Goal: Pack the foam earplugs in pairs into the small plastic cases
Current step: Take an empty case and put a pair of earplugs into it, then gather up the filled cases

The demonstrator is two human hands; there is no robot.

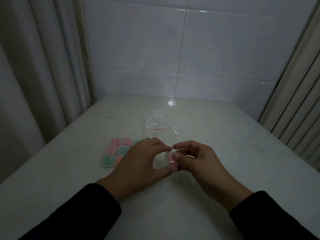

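A small clear plastic case (170, 159) with pink foam earplugs inside sits between my two hands, just above the white table (225, 153). My left hand (138, 163) pinches its left side with thumb and forefinger. My right hand (195, 161) grips its right side, thumb on top. To the left lies a cluster of several filled cases (114, 151) holding pink, green and orange earplugs; my left hand hides part of it.
A crumpled clear zip bag (159, 127) with a red seal line lies behind my hands. A tiled wall stands at the table's far edge. Curtains hang at the left and right sides.
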